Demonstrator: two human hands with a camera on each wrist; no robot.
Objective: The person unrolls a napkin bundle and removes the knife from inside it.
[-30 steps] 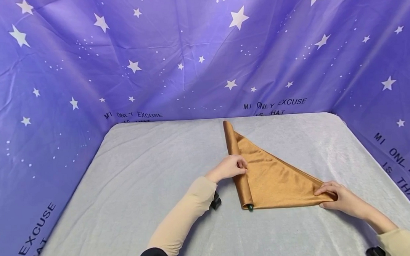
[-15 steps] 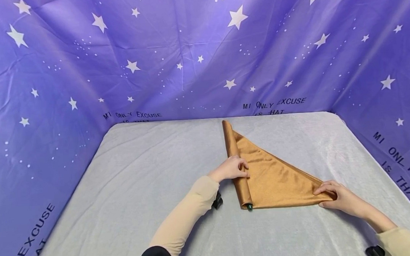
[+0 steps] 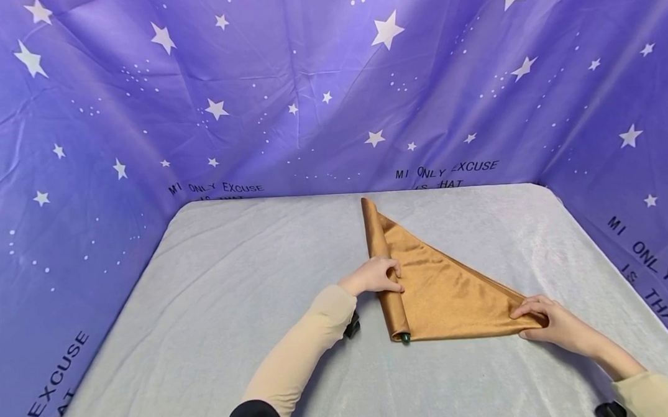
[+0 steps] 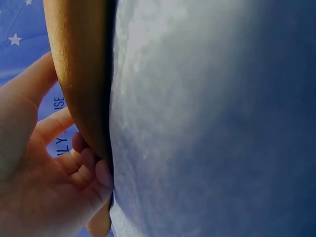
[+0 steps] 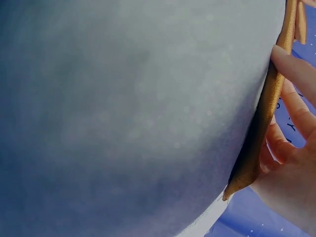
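A shiny golden-brown cloth (image 3: 455, 296) lies as a flat triangle, its left side wound into a long narrow roll (image 3: 396, 314). From the roll's near end pokes a small dark green tip (image 3: 405, 338); whatever it belongs to is hidden inside. My left hand (image 3: 373, 275) grips the middle of the roll, thumb and fingers bent over it. In the left wrist view, the fingers (image 4: 89, 160) curl against the roll's side. My right hand (image 3: 557, 324) pinches the cloth's right corner, fingers on top and thumb at the near edge. The right wrist view shows the thumb (image 5: 291, 66) against that edge.
A pale grey cover (image 3: 230, 256) spreads over the table under the cloth. Purple curtains (image 3: 305, 66) with white stars and black lettering stand behind and along both sides. Dark wrist devices (image 3: 352, 326) are worn beneath both forearms.
My left hand has slid slightly toward me along the roll, and the roll's near end sits a touch further left. The right hand stays at the corner.
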